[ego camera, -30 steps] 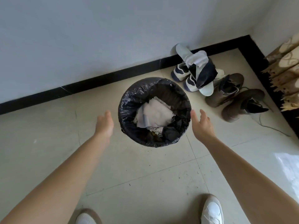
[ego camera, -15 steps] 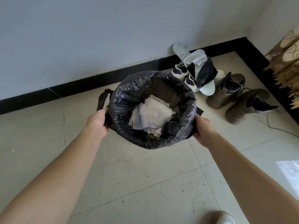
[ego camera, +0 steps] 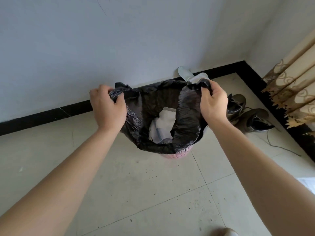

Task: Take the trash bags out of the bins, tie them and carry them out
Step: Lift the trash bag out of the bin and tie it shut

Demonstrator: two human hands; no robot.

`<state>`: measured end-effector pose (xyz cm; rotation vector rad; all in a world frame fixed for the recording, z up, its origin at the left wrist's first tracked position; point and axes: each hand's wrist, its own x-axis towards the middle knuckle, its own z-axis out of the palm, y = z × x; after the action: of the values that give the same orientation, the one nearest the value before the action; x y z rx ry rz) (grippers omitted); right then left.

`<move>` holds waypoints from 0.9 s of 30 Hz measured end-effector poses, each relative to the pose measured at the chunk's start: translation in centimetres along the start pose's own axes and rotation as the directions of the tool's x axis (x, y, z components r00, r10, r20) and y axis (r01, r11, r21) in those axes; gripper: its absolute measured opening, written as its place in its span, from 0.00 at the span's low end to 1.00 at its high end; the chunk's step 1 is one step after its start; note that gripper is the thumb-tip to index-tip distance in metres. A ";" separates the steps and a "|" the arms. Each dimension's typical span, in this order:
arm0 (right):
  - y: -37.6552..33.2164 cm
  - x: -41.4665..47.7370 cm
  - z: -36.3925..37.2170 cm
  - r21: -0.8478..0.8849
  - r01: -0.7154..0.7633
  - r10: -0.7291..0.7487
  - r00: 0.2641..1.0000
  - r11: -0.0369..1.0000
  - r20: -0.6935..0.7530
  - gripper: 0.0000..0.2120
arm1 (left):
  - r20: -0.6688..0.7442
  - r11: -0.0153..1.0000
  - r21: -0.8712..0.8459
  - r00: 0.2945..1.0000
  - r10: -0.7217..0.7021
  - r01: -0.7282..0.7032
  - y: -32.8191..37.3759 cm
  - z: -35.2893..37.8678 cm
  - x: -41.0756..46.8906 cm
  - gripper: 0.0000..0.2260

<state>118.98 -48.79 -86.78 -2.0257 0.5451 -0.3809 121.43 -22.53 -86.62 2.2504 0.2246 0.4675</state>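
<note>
Black trash bag (ego camera: 187,116), rim clutched by left hand (ego camera: 108,108) and right hand (ego camera: 213,103), above one pink bin (ego camera: 179,153); seemingly two boots (ego camera: 252,116) right; floor (ego camera: 51,150) open left.

Both my arms reach forward, bare from the forearm to the wrist, slanting in from the lower corners toward the trash bag (ego camera: 185,120). My left hand (ego camera: 109,108) sits at the bag's left edge, its back turned toward me, with the fingers curled over and gripping a bunched fold of the plastic. My right hand (ego camera: 213,103) sits at the bag's right edge at about the same height, thumb on the side nearer the bag's mouth, fingers wrapped over a gathered fold. The two hands are well apart, with the bag's open mouth between them. Both wrists are nearly straight, knuckles up.
</note>
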 end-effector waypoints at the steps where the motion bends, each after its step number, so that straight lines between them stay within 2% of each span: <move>1: -0.3 0.6 -0.4 -0.098 -0.011 0.017 0.998 0.995 0.061 0.10 | 0.073 0.998 -0.033 0.996 -0.052 0.054 0.7 -0.2 0.4 0.08; 3: -0.9 1.4 -1.3 -0.274 0.000 0.037 0.991 0.962 0.131 0.11 | 0.215 0.983 -0.120 0.970 -0.111 0.139 2.0 -0.7 1.0 0.12; 6: -1.8 1.3 -2.1 -0.297 0.060 -0.056 0.998 0.953 0.019 0.13 | 0.213 0.898 -0.365 0.961 -0.177 0.246 3.9 -0.9 1.1 0.13; 8: -2.1 1.0 -1.8 -0.384 0.114 -0.076 0.991 0.916 0.113 0.13 | 0.268 0.885 -0.360 0.941 -0.207 0.297 4.9 -0.8 0.8 0.16; 9: -2.3 0.9 -1.8 -0.419 0.137 -0.077 0.984 0.897 0.158 0.13 | 0.270 0.906 -0.332 0.947 -0.176 0.263 5.2 -0.8 0.8 0.17; 10: -2.8 1.0 -1.8 -0.408 0.145 -0.098 0.986 0.901 0.134 0.14 | 0.229 0.920 -0.338 0.965 -0.126 0.200 5.4 -1.0 0.8 0.17; 12: -4.1 1.3 -2.3 -0.295 0.145 -0.163 0.986 0.944 -0.037 0.18 | 0.119 0.901 -0.423 0.992 -0.053 0.098 5.9 -1.6 1.5 0.17; 13: -4.3 1.7 -2.5 -0.265 0.153 -0.177 0.982 0.952 -0.071 0.20 | 0.116 0.900 -0.429 0.993 -0.025 0.073 6.0 -1.8 1.9 0.17; 15: -4.4 2.0 -2.5 -0.341 0.124 -0.111 0.992 0.932 0.059 0.26 | 0.201 0.935 -0.350 0.979 0.026 0.047 5.9 -2.1 2.0 0.17; 17: -4.4 2.1 -2.7 -0.396 0.113 -0.060 0.988 0.911 0.143 0.29 | 0.157 0.934 -0.356 0.985 0.068 -0.008 5.7 -2.7 1.9 0.13; 20: -5.8 2.1 -3.2 -0.321 0.175 -0.197 0.980 0.931 -0.039 0.27 | -0.017 0.913 -0.396 0.995 0.096 -0.095 5.7 -3.8 2.7 0.12; 21: -6.5 2.1 -3.2 -0.304 0.212 -0.246 0.967 0.929 -0.074 0.25 | -0.018 0.911 -0.401 0.995 0.097 -0.096 5.8 -4.0 3.0 0.12; 24: -7.9 2.0 -2.8 -0.293 0.339 -0.367 0.929 0.894 -0.048 0.18 | 0.034 0.844 -0.536 0.998 0.044 -0.019 5.9 -4.5 3.4 0.09; 27: -10.0 2.1 -2.9 -0.180 0.423 -0.449 0.881 0.888 -0.147 0.14 | -0.078 0.802 -0.590 0.995 0.057 -0.092 6.3 -5.5 4.1 0.08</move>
<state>121.63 -47.67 -76.56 -2.2636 0.2196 -0.8314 123.05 -21.61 -77.42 1.6294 0.0072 0.5545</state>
